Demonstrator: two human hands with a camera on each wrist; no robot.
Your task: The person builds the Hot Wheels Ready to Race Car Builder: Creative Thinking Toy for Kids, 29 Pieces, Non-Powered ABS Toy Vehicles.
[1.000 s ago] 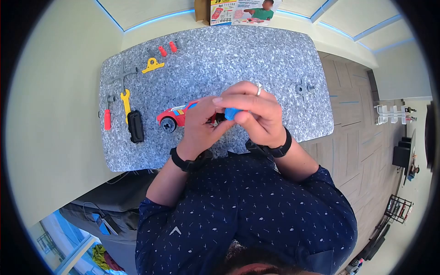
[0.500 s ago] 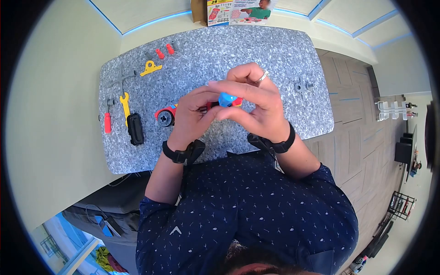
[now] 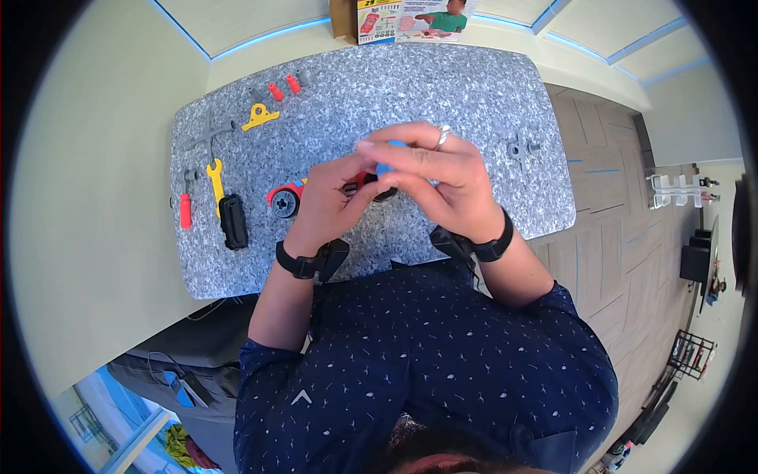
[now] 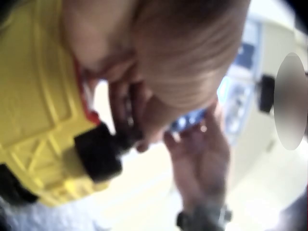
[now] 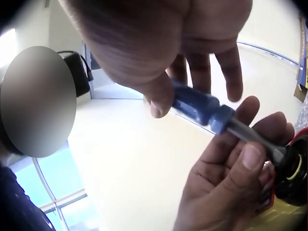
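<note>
My right hand holds the blue handle of a toy screwdriver. Its grey shaft runs to the black wheel of a toy car. That red car lies under my left hand, which grips it, while the left thumb and fingertips lie along either side of the shaft near the wheel. Seen from the left wrist, the car's yellow underside faces the camera, with a black wheel at its edge. The hands hide much of the car from above.
On the speckled table lie a yellow wrench, a black toy part, a red-handled tool and a yellow piece at left. Small red pieces lie behind. Grey parts sit at right. A printed box stands beyond.
The car and both hands have shifted slightly left since a second ago. My right fingers spread around the blue handle half a second ago and have now closed in on it again.
</note>
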